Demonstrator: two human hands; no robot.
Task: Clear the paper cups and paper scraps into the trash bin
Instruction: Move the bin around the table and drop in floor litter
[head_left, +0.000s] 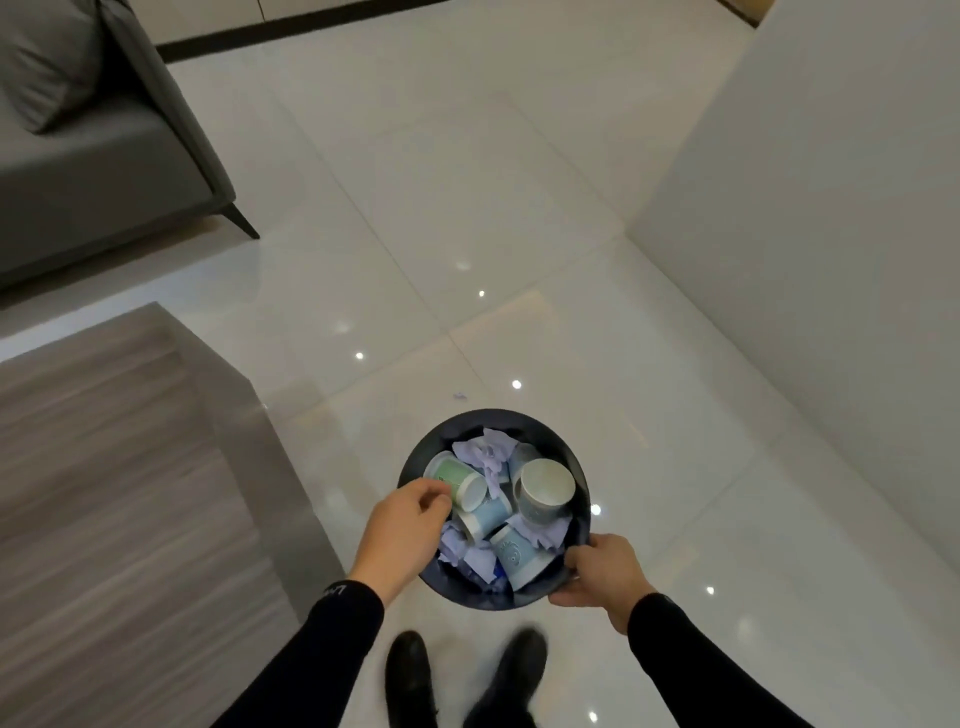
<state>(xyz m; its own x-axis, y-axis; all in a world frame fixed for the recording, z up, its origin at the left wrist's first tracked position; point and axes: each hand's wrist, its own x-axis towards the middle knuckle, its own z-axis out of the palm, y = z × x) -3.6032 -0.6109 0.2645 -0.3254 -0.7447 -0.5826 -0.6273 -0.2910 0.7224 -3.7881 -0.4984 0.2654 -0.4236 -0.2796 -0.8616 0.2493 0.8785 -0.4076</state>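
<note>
While pastel paper cups (546, 488) and lilac paper scraps (483, 453) fill the round dark trash bin (524, 419), right grip (602, 571) clasping its four-o'clock rim, left grip (410, 522) curled at nine o'clock, hold unclear.

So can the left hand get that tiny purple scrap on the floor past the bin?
Probably, with a stretch. The left hand sits at the rim of the trash bin, and the scrap lies on bare floor just beyond it. Nothing covers it.
</note>
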